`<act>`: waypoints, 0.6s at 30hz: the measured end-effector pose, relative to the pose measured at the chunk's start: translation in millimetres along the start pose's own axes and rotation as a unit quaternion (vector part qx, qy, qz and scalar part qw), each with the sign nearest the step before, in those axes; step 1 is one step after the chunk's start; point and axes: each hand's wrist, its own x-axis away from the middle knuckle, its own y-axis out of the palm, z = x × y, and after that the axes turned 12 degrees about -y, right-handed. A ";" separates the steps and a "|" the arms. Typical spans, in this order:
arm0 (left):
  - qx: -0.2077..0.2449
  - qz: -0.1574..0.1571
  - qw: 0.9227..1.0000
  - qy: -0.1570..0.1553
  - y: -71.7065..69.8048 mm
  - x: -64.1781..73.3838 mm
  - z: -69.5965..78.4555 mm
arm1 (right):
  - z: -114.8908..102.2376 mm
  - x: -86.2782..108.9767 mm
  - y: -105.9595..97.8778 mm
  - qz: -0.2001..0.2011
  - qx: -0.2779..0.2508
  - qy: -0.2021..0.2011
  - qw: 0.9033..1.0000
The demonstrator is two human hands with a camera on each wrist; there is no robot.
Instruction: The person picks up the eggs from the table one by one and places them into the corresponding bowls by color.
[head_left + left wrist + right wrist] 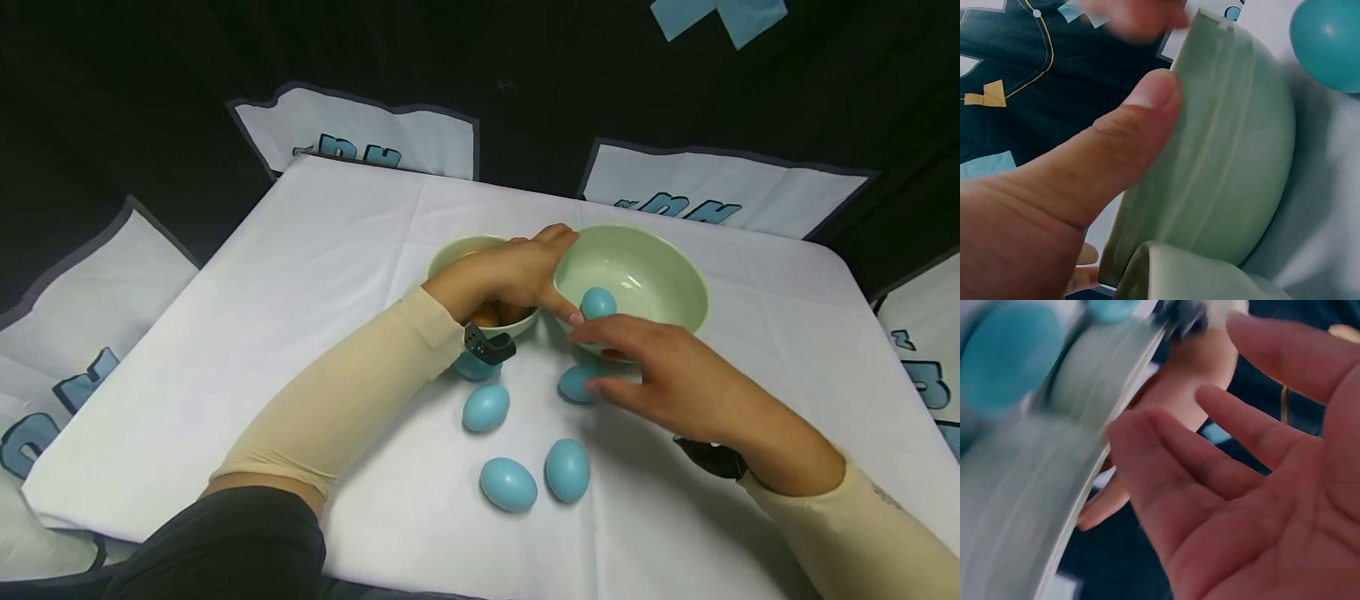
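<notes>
Over the near rim of the right pale green bowl (671, 283), my right hand (667, 375) has its fingers spread and holds nothing. One blue egg (598, 302) lies inside that bowl. Another blue egg (576, 384) is on the cloth by the right thumb. My left hand (517, 271) reaches across the left green bowl (448, 254) and touches the right bowl's left side. Its straight thumb (1141, 134) lies against that bowl near the rim in the left wrist view. Brownish-orange eggs (486, 315) show in the left bowl, partly hidden by the left forearm.
Several blue eggs (508, 484) lie on the white tablecloth (420, 517) in front of the bowls; one of them (476, 367) is partly covered by the black left wristband (491, 343). The two bowls stand close together. Black curtain (525, 75) hangs beyond the table edge.
</notes>
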 end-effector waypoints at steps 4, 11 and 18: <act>-0.007 0.003 1.000 -0.003 1.9 -0.8 -2.3 | -14.2 0.1 15.2 -0.027 0.074 -0.041 0.996; 0.013 0.003 1.000 0.000 4.6 -0.2 -1.0 | -8.7 1.4 37.2 -0.064 0.132 -0.055 0.988; 0.007 0.005 1.000 -0.002 1.9 -0.3 0.3 | -7.5 1.6 41.3 -0.078 0.160 -0.029 0.984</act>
